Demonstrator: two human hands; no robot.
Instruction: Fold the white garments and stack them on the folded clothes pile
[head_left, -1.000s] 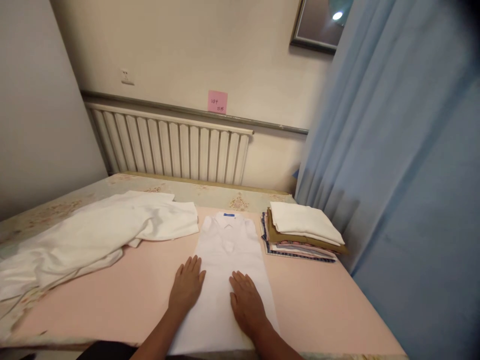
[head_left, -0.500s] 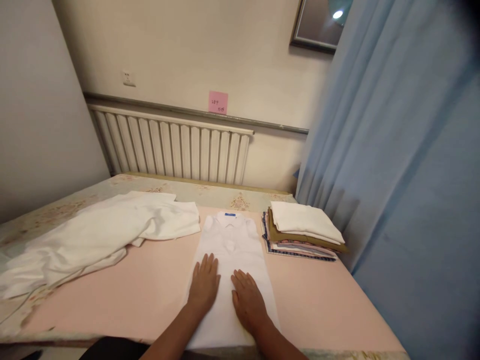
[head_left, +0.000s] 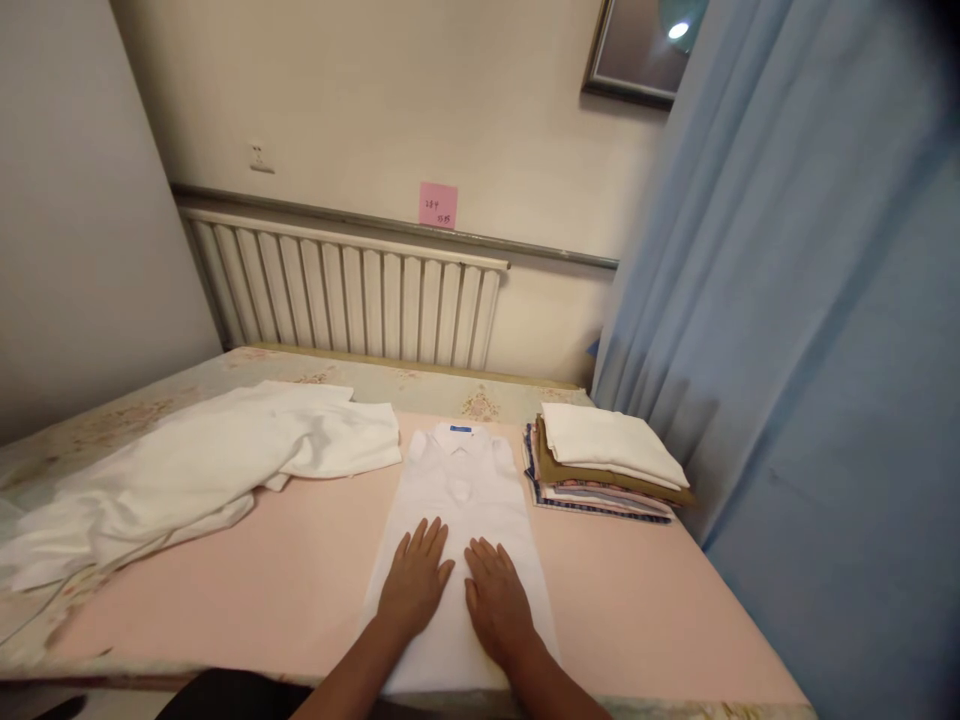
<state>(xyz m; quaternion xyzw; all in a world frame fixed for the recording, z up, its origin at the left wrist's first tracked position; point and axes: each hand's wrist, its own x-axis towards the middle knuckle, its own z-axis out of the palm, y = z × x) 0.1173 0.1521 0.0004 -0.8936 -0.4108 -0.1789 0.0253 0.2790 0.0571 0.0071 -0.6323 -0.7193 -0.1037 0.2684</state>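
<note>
A white shirt (head_left: 459,490) lies folded into a long strip, its collar with a blue label at the far end. My left hand (head_left: 415,580) rests flat on the strip's left half, fingers stretched out. Beside it, on the right half, my right hand (head_left: 497,598) also lies flat with its fingers extended. Neither hand grips the cloth. Under the shirt is a pink sheet (head_left: 300,580); the part beneath my palms is hidden.
To the left, a loose white garment (head_left: 225,450) spreads in wrinkles. A stack of folded clothes (head_left: 611,460) stands at the right, near a blue curtain (head_left: 750,300). Behind the floral-covered bed (head_left: 480,400) is a radiator (head_left: 360,300) on the wall.
My left hand has slid slightly toward me and to the right, closer to the other hand. My right hand stays almost where it was.
</note>
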